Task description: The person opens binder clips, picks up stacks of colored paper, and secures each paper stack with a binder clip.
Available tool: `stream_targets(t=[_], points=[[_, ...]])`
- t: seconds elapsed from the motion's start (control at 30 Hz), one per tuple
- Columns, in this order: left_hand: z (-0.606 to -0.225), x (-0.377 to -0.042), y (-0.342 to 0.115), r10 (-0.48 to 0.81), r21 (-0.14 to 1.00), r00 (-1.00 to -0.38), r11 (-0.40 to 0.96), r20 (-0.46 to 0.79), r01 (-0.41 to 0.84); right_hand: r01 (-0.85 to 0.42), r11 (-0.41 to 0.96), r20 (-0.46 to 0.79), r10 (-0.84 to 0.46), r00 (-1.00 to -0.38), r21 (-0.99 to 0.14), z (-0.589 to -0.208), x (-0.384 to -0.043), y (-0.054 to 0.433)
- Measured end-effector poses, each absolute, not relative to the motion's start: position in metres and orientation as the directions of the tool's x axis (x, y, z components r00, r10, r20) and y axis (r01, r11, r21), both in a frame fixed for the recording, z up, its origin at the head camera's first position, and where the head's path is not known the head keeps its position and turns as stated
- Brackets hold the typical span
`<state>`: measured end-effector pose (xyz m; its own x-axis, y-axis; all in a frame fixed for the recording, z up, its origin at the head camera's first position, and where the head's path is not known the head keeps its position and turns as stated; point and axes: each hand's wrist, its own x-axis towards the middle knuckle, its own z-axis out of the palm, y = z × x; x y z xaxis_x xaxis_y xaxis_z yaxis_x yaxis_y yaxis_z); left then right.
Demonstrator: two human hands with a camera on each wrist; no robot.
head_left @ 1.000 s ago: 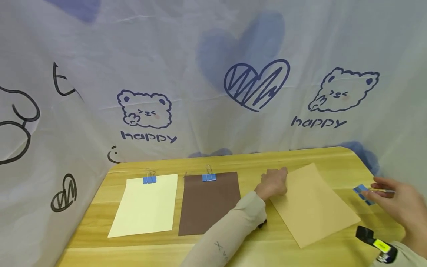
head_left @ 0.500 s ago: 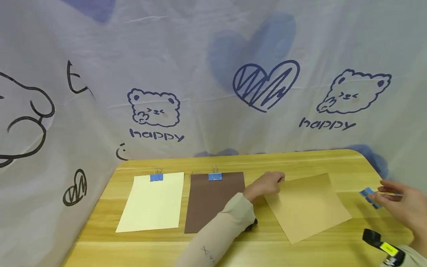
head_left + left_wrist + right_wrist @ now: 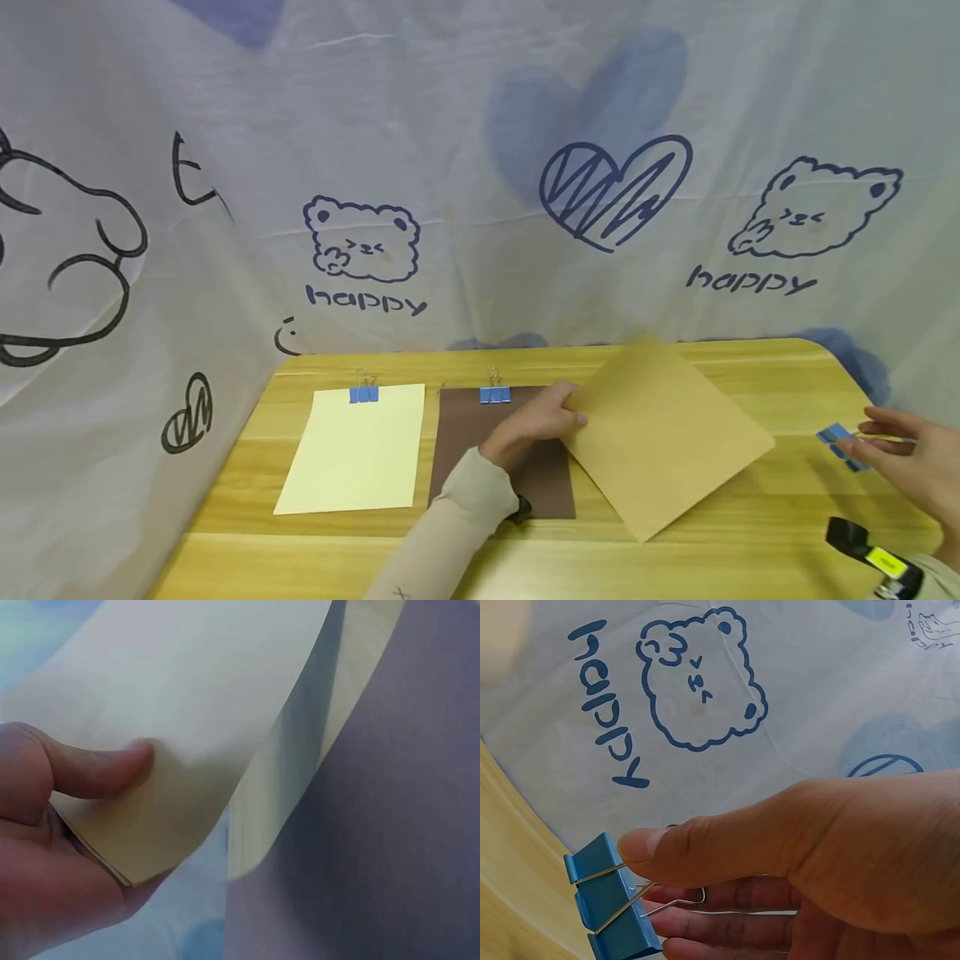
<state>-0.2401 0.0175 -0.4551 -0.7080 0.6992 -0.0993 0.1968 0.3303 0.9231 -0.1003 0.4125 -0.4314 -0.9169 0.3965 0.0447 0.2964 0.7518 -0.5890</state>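
My left hand (image 3: 536, 421) pinches the left corner of some tan paper (image 3: 667, 442). In the left wrist view the thumb (image 3: 112, 772) lies on top of the tan paper (image 3: 180, 802), and its corner shows more than one layer. The paper is tilted up over part of a dark brown sheet (image 3: 465, 450). Off to the right, my right hand (image 3: 911, 454) holds a blue binder clip (image 3: 843, 446) by its wire handles. Close up in the right wrist view, the thumb presses one handle of the binder clip (image 3: 615, 900), with fingers behind it.
Pale yellow paper (image 3: 352, 450) lies at the left with a blue binder clip (image 3: 363, 394) on its top edge. Another blue binder clip (image 3: 495, 395) sits on the brown sheet's top edge. A printed curtain (image 3: 480, 167) hangs behind the wooden table (image 3: 300, 567).
My left hand has moved left, drawing the tan paper's corner with it toward the brown sheet; the paper has turned and lifted. The right hand still holds the clip. The view has shifted slightly.
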Motion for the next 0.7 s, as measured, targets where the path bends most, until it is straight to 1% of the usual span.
stream_targets(t=[0.1,0.13,0.23,0.3,0.4,0.43,0.57,0.63,0.7], points=[[-0.453,-0.237,-0.006,0.651,0.955,-0.753,0.272,-0.095,0.115,0.284,0.750,0.042,0.383,-0.923,-0.598,-0.431,-0.102,0.409],[-0.453,-0.235,-0.013,0.635,0.961,-0.768,0.257,-0.086,0.105,0.283,0.748,0.039,0.381,-0.924,-0.601,-0.430,-0.103,0.407],[-0.452,-0.233,-0.033,0.590,0.976,-0.807,0.195,-0.039,0.095,0.270,0.754,0.038,0.364,-0.931,-0.598,-0.429,-0.106,0.406],[-0.453,-0.232,-0.043,0.549,0.980,-0.836,0.171,-0.008,0.103,0.243,0.769,0.066,0.346,-0.936,-0.591,-0.430,-0.108,0.408],[-0.455,-0.232,-0.057,0.487,0.979,-0.873,0.164,0.028,0.123,0.207,0.776,0.099,0.326,-0.940,-0.596,-0.432,-0.111,0.410],[-0.457,-0.232,-0.061,0.465,0.978,-0.885,0.168,0.034,0.126,0.212,0.783,0.113,0.337,-0.935,-0.585,-0.435,-0.113,0.411],[-0.466,-0.233,-0.076,0.414,0.977,-0.909,0.174,0.041,0.124,0.186,0.784,0.124,0.317,-0.940,-0.592,-0.434,-0.113,0.406],[-0.471,-0.233,-0.083,0.411,0.977,-0.911,0.176,0.040,0.123,0.174,0.795,0.126,0.298,-0.946,-0.581,-0.435,-0.114,0.404],[-0.476,-0.234,-0.090,0.410,0.975,-0.912,0.186,0.033,0.119,0.155,0.790,0.107,0.267,-0.958,-0.593,-0.434,-0.113,0.403]])
